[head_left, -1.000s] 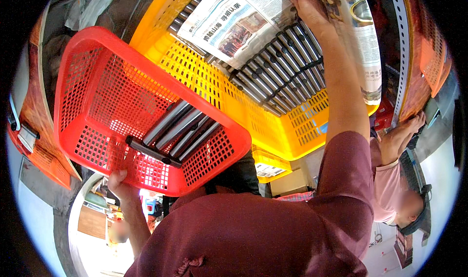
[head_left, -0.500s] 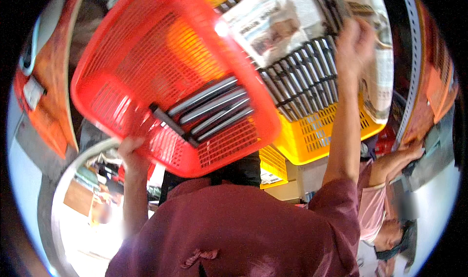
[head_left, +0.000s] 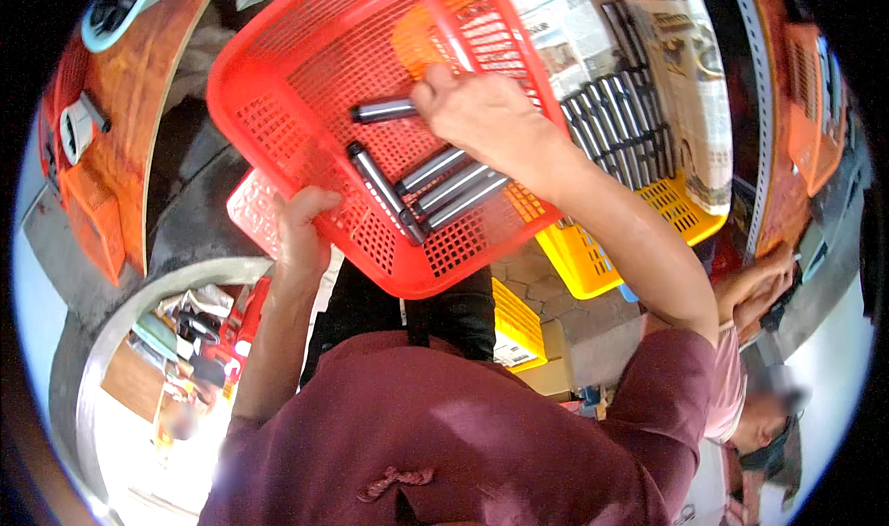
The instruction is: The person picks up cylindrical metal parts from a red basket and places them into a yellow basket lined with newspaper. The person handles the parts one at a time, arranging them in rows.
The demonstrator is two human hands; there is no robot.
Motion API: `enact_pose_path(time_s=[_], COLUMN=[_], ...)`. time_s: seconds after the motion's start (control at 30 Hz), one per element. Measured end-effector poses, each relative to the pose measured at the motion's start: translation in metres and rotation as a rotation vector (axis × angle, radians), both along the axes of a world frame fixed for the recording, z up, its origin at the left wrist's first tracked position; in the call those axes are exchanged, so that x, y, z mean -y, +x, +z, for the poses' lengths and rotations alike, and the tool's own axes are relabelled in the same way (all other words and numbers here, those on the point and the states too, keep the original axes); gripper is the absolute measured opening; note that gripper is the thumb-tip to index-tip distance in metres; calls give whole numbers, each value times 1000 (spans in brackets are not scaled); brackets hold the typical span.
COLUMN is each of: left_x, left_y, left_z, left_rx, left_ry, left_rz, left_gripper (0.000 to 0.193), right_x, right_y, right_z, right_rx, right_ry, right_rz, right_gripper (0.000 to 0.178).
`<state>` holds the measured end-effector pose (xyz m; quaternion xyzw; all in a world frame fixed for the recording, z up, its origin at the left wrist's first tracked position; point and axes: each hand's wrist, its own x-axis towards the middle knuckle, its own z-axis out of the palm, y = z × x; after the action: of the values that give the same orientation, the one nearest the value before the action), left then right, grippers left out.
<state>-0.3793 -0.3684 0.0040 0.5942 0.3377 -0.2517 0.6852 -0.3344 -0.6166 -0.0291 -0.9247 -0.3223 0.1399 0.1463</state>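
Note:
My left hand (head_left: pixel 304 225) grips the near left rim of a red slotted plastic basket (head_left: pixel 278 169), thumb over the edge. Inside the basket lie several shiny dark tube-shaped pieces (head_left: pixel 384 193) with black ends. Reaching in from the right, my right hand (head_left: pixel 486 123) has its fingers closed on the end of one such tube (head_left: pixel 381 110), apart from the others. Beyond my right forearm stands a yellow basket (head_left: pixel 583 262), lined with newspaper (head_left: pixel 694 137) and stacked with rows of similar tubes (head_left: pixel 616 118). The red basket's right side overlaps it.
A wooden board (head_left: pixel 171 72) edges the left, with orange baskets (head_left: pixel 88 220) beside it. Another yellow basket (head_left: pixel 517 327) sits below, near my legs. At right are a perforated metal strip (head_left: pixel 755 109) and another person's hands (head_left: pixel 764 276). A round, pale-rimmed opening (head_left: pixel 102 341) lies lower left.
My right hand has moved left from the yellow basket into the red one, now with a tube in its fingers. The red basket appears farther right in view, with my left hand still on it.

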Motion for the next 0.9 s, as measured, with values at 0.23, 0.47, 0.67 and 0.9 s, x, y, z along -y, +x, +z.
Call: enact_pose_path(time_s=[0.23, 0.47, 0.67, 0.9], left_x=[-8, -9, -2, 6], left_y=[-6, -3, -4, -1], left_z=[-11, -8, -1, 5], left_rx=[2, -41, -68, -98], left_ry=[-74, -169, -85, -17], left_rz=[57, 43, 44, 38], left_gripper=[64, 75, 80, 69], right_x=[28, 124, 163, 206], right_y=[-35, -53, 0, -30], right_z=[49, -91, -202, -240], right_rx=[-23, -360, -279, -131], right_ry=[633, 1638, 1848, 406], right_rz=[-667, -1950, -2325, -1746], right_gripper=[36, 21, 36, 28])
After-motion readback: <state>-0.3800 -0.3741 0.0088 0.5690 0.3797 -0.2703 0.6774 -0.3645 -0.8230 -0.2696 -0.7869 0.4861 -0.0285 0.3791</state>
